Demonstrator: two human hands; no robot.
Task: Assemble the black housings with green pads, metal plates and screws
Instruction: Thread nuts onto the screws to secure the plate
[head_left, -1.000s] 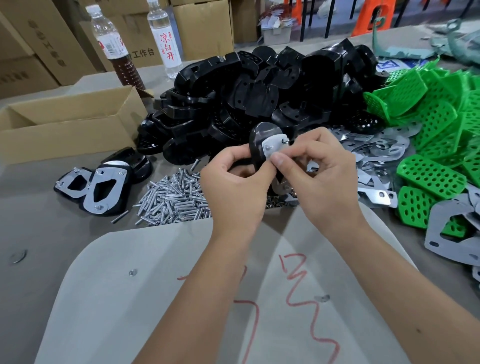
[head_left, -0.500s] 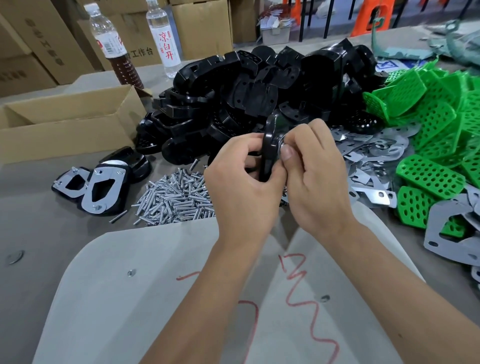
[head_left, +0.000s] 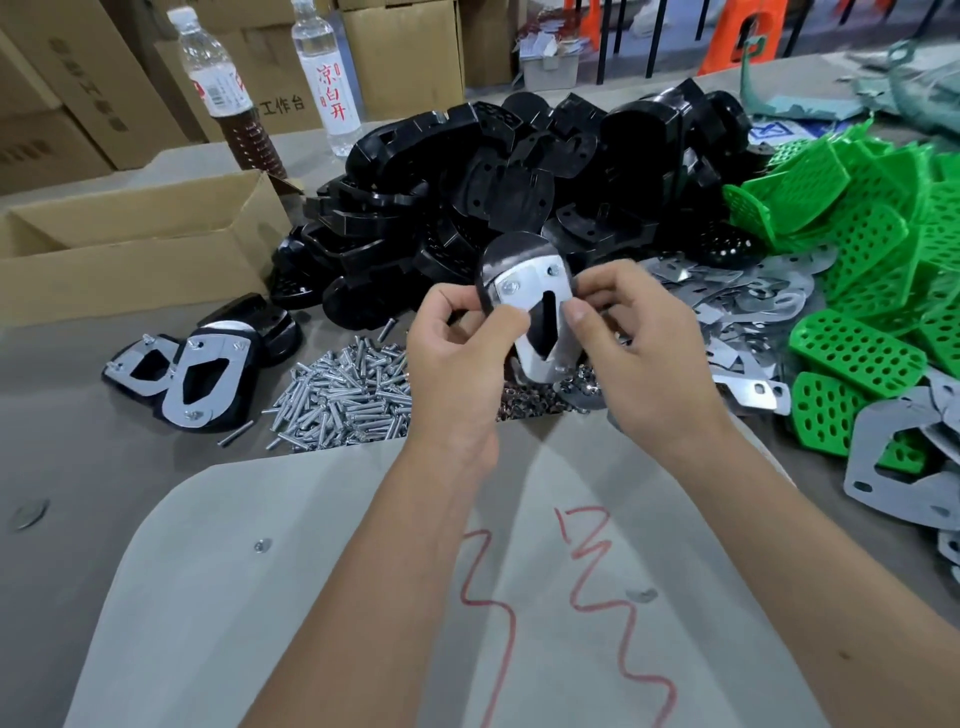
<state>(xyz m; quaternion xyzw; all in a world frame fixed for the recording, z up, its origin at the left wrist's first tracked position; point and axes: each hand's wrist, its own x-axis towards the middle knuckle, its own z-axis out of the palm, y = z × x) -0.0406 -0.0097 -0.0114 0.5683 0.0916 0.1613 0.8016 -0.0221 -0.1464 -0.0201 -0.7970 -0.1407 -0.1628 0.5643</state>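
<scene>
I hold a black housing (head_left: 511, 254) upright above the table, its metal plate (head_left: 535, 291) facing me with two screw heads showing near its top. My left hand (head_left: 457, 353) pinches its left edge, thumb on the plate. My right hand (head_left: 639, 343) pinches the right edge. Behind lies a big heap of black housings (head_left: 519, 176). Green perforated pads (head_left: 883, 249) are piled at the right. Loose metal plates (head_left: 743, 301) lie between the two heaps. A pile of screws (head_left: 348, 400) sits just left of my left hand.
Two assembled housings (head_left: 197, 374) lie at the left by an open cardboard box (head_left: 140, 244). Two bottles (head_left: 223, 98) stand behind it. A grey sheet with red marks (head_left: 363, 597) covers the near table. More grey plates (head_left: 904, 467) lie at the right edge.
The housing has turned from edge-on to plate side facing me. Both hands shifted their grip to its left and right edges.
</scene>
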